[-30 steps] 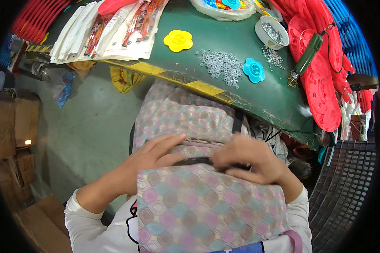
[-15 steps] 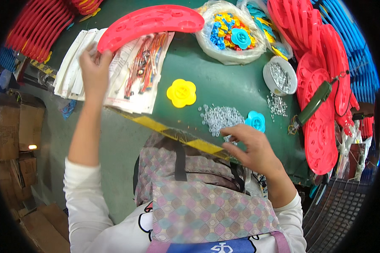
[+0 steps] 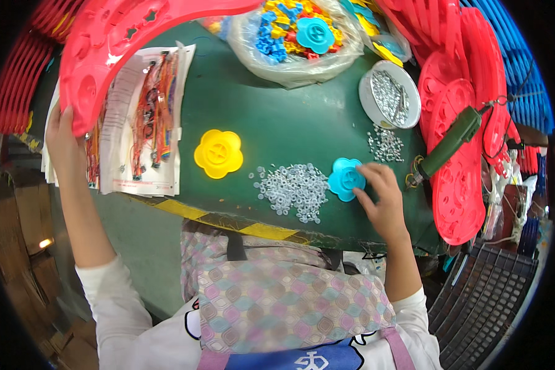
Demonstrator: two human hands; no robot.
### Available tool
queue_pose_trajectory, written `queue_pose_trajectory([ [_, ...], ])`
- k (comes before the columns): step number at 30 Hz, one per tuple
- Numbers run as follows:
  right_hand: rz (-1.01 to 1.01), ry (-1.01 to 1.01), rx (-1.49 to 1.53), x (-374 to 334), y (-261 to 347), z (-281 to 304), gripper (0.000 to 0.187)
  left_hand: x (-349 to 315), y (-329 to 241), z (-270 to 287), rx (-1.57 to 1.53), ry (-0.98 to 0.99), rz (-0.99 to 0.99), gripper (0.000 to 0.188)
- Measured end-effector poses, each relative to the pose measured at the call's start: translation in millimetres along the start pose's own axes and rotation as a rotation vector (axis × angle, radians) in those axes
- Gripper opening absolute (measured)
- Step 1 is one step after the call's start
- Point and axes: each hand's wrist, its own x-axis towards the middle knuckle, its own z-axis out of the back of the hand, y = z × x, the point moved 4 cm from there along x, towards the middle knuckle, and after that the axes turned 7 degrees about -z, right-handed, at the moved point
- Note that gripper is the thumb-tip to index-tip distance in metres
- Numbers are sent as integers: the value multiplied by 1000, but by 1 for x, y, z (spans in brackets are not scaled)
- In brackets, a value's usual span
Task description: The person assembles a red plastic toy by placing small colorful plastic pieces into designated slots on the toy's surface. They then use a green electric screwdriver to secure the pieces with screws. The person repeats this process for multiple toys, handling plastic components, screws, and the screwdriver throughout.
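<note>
My left hand (image 3: pixel 65 145) is closed on the lower end of a long, curved red plastic piece (image 3: pixel 108 37) with moulded hollows. The piece is raised over the left side of the table and runs out past the top edge of the view. My right hand (image 3: pixel 383 200) has its thumb and fingers at the right edge of a light-blue flower-shaped plastic piece (image 3: pixel 345 179), which lies on the table. Just left of it spreads a pile of small clear washers (image 3: pixel 293 190). Farther left lies a yellow flower-shaped piece (image 3: pixel 218 153).
Wired parts (image 3: pixel 151 114) lie on paper sheets at left. A bag of coloured plastic pieces (image 3: pixel 290 74) stands at the back. Right of it are a white bowl of screws (image 3: pixel 371 105), spilled screws (image 3: pixel 385 143), a hanging green electric screwdriver (image 3: pixel 447 143) and stacked red pieces (image 3: pixel 456 203).
The left hand has carried the red piece left and toward me. My right hand has moved from the washers to the light-blue flower-shaped piece. The whole view has shifted.
</note>
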Motion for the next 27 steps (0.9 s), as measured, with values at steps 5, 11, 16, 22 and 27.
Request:
queue_pose_trajectory([
  [5,-143,95,1391,44,26,25,71,-112,-37,-84,-64,247,-57,43],
  [11,-501,101,1107,32,11,28,54,-150,-18,-119,-139,549,149,48],
  [16,-518,24,768,4,-9,-10,50,-152,-6,-123,475,672,-44,49],
  [22,-479,-25,703,8,-14,-18,46,-153,3,-129,564,662,-99,46],
  [27,-439,-16,449,19,-13,-12,47,-151,11,-127,534,704,-38,46],
])
